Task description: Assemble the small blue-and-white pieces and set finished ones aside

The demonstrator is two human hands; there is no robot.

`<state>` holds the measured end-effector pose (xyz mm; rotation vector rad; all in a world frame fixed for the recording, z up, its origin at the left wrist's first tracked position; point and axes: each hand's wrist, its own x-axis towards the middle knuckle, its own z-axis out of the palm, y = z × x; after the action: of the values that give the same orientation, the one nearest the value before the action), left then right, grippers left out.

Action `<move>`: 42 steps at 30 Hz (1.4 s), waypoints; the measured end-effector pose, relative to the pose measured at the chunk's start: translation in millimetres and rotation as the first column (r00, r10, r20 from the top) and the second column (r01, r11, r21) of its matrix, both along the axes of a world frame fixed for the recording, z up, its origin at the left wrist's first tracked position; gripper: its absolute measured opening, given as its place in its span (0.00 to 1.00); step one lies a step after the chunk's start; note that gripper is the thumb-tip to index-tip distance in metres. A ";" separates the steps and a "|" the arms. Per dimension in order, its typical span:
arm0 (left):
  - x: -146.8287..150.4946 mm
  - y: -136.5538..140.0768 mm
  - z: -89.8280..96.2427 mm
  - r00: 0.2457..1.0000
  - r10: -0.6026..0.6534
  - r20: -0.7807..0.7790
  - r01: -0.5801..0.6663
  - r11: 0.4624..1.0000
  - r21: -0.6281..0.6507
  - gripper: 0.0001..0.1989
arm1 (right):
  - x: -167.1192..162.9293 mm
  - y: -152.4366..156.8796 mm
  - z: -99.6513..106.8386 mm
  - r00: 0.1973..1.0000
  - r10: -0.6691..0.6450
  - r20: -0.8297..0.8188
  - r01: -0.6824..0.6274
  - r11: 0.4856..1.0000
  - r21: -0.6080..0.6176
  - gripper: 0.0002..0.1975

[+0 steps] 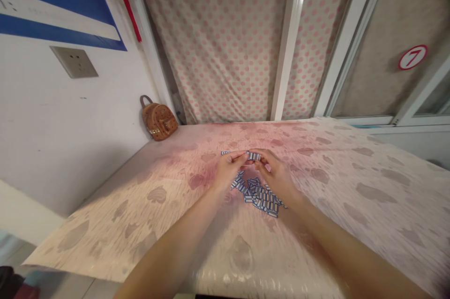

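Note:
Over the middle of the table, my left hand (230,164) and my right hand (272,168) are both closed on the ends of a short row of small blue-and-white tiles (254,156). The tiles stand side by side, pinched between thumbs and fingers. Below the hands lies a loose heap of the same blue-edged tiles (265,199), some overlapping. Another small group of tiles (225,153) shows just beyond my left hand. Any markings on the tiles are too small to make out, and my fingers cover part of the row.
A patterned, shiny cloth covers the table (242,252). At the far left corner a small brown backpack (160,121) leans by the wall. Behind the table hangs a dotted curtain (225,46) with white frames. A socket (74,62) is on the left wall.

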<state>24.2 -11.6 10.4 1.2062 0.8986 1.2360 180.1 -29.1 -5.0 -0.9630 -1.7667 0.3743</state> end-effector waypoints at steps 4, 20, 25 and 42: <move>-1.0 4.4 -2.8 0.997 -0.041 0.060 0.040 0.999 0.018 0.15 | -0.3 -0.2 0.9 1.000 0.013 0.014 -0.013 1.000 0.014 0.18; 0.0 0.5 1.1 1.000 0.000 0.009 -0.001 1.000 0.018 0.12 | -1.2 2.8 -3.9 0.996 -0.044 -0.071 0.038 0.995 -0.087 0.16; 0.3 2.3 -1.1 0.999 -0.004 0.050 0.002 1.000 0.029 0.12 | -1.4 5.0 -4.8 0.982 -0.030 -0.184 0.000 0.988 -0.157 0.07; 0.3 -0.3 0.0 1.000 0.002 -0.004 -0.001 1.000 0.024 0.08 | 1.5 11.9 -6.2 0.953 -0.008 -0.303 -0.065 0.971 -0.230 0.13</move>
<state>24.5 -11.9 10.3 1.2278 0.8901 1.2491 181.7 -17.2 -11.2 -0.9882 -1.4787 0.7273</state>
